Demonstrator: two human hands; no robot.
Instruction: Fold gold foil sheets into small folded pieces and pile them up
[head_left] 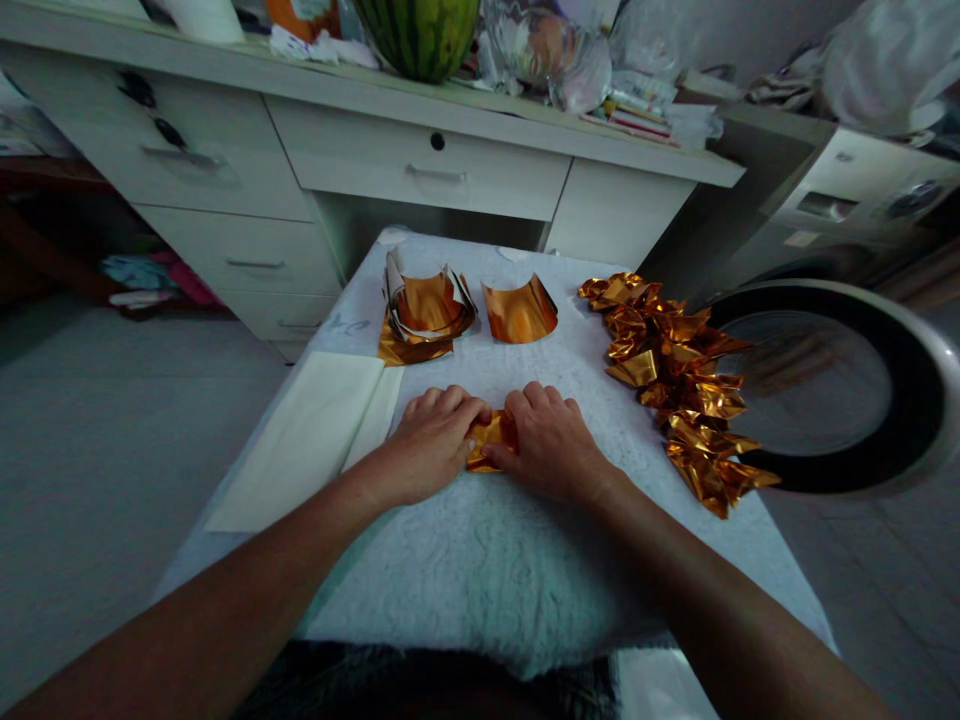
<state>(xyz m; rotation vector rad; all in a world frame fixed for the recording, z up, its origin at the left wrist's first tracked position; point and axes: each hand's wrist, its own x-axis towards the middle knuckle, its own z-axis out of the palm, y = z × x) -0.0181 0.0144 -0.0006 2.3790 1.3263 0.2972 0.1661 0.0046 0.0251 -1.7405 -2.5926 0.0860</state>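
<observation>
A sheet of shiny gold foil paper (493, 440) lies on the cloth-covered table (480, 580), between my two hands. My left hand (437, 440) is closed on its left side, thumb and fingers bent against it. On the right side my right hand (551, 440) grips the same sheet, its thumb lying across the front. The palms hide much of the paper. Beyond my hands sit a curled gold foil sheet (520, 312) and a stack of curled foil sheets (427, 308). Along the right edge lies a heap of folded gold foil pieces (671, 385).
Pale paper sheets (307, 440) lie on the table's left side. Behind stands a white desk (487, 180) with drawers, a watermelon (420, 35) and plastic bags on top. At right a washing machine (862, 200) has its round door (825, 385) swung open beside the table.
</observation>
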